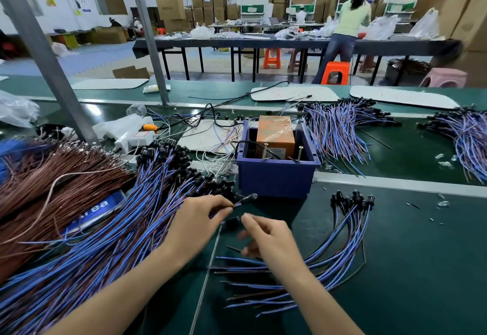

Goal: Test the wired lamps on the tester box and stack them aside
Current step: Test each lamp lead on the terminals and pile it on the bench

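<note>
The tester box [275, 176] is a dark blue bin holding an orange unit [275, 134], with two upright metal pins at its front rim. A big pile of wired lamps [126, 216] with blue and brown leads lies to its left. My left hand [197, 218] pinches one black lamp [247, 199] from that pile by its leads, just in front of the bin. My right hand [266, 234] is beside it, its fingertips on a second black lamp [233, 222]. A smaller stack of lamps [350, 218] lies to the right.
Bundles of bare brown wires [52, 176] lie far left, over a blue label. More lamp bundles [340, 126] sit behind the bin on the conveyor. A white power strip [131, 134] and a grey post [50, 55] stand at back left. A person works at a far table.
</note>
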Action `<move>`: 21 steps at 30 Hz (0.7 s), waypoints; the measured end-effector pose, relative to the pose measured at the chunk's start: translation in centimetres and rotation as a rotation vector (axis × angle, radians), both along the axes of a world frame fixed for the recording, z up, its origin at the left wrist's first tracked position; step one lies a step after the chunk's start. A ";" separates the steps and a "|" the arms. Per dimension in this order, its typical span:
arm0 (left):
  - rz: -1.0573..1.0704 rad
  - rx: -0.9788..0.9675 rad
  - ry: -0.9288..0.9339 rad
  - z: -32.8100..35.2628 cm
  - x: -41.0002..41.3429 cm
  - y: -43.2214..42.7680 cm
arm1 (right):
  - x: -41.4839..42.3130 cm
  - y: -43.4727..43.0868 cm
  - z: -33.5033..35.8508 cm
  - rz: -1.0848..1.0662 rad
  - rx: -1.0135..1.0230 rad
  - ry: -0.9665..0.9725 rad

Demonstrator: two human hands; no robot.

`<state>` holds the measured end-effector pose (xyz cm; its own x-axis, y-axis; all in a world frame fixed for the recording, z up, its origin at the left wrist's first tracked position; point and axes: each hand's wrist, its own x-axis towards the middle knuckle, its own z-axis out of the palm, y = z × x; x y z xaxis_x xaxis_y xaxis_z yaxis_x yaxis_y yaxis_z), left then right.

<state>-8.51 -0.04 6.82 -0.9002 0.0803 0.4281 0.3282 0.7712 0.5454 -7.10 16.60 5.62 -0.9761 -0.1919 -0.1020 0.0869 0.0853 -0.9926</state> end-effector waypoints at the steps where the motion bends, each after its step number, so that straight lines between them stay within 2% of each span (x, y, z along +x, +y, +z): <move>1: -0.047 0.008 -0.004 0.0 0.2 0.5 | -0.1 -0.3 0.0 -0.060 -0.042 0.001; 4: -0.154 0.060 -0.040 -0.2 0.6 1.6 | -0.4 -0.4 0.3 -0.231 -0.193 -0.024; 9: -0.140 0.046 -0.208 -0.8 0.8 0.7 | -2.3 2.5 1.7 -0.414 -0.662 -0.189; 11: -0.120 0.004 -0.280 -0.9 1.0 -0.6 | -3.5 5.5 1.8 -0.557 -0.652 -0.162; 15: -0.122 0.026 -0.379 -0.2 1.2 -2.9 | -5.5 11.8 1.6 -0.850 -0.351 -0.059; 18: -0.139 0.133 -0.451 0.3 1.2 -3.5 | -5.9 14.6 1.7 -0.815 -0.118 -0.030; 19: -0.152 0.184 -0.471 0.5 1.2 -3.4 | -5.8 15.0 1.7 -0.752 0.056 -0.017; 21: -0.187 0.331 -0.498 1.0 1.2 -2.7 | -5.6 15.0 1.7 -0.620 0.575 0.047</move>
